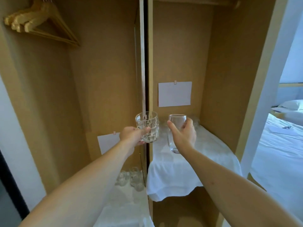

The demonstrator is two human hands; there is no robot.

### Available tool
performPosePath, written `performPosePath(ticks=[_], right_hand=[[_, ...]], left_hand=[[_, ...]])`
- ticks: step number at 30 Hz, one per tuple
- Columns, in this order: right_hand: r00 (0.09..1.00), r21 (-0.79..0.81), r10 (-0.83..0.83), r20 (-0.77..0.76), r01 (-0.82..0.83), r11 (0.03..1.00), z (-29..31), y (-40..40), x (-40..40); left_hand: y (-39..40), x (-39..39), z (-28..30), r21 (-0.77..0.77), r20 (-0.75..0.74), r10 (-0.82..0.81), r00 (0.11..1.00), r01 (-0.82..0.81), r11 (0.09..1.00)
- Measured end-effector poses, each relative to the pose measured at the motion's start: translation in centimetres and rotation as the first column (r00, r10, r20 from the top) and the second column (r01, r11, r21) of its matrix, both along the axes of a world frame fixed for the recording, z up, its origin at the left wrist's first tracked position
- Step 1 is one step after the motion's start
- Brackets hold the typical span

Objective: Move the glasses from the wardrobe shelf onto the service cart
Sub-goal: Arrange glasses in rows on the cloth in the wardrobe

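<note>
My left hand (131, 135) grips a faceted clear tumbler (148, 126), held upright in the air in front of the wardrobe's centre divider. My right hand (184, 135) holds a smooth clear glass (175, 128), upright, above the towel-covered shelf (205, 153) in the right compartment. More glasses (195, 123) stand blurred at the back of that shelf, partly hidden by my right hand. Several other faceted glasses (131, 177) sit low in the left compartment on a white cloth. No service cart is in view.
The vertical divider (150, 63) splits the wardrobe. Wooden hangers (37, 22) hang at the top left. White paper sheets (174, 94) are pinned to the back panel. A bed with white linen (282, 153) lies to the right, past the wardrobe's side wall.
</note>
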State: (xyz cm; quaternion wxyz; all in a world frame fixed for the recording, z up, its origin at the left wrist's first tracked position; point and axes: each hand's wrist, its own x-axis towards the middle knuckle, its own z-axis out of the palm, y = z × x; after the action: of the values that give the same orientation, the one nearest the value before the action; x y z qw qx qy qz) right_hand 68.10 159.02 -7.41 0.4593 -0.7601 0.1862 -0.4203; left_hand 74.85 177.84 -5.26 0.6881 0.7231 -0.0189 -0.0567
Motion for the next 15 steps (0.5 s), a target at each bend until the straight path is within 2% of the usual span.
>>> performPosePath(ticks=[8,15], right_hand=[[0.999,0.005,-0.006,-0.037,0.006,1.000,-1.0,-8.2,-3.5],[0.997,0.032,0.003,-0.077,0.000,0.999,-2.3,-12.3,-5.2]], left_hand=[[-7.6,-3.4,-0.3,0.010,-0.037,-0.001,0.999,0.002,1.000],[-11.8,-5.1,-1.4,0.021,-0.082,0.039,0.996,-0.037,0.999]])
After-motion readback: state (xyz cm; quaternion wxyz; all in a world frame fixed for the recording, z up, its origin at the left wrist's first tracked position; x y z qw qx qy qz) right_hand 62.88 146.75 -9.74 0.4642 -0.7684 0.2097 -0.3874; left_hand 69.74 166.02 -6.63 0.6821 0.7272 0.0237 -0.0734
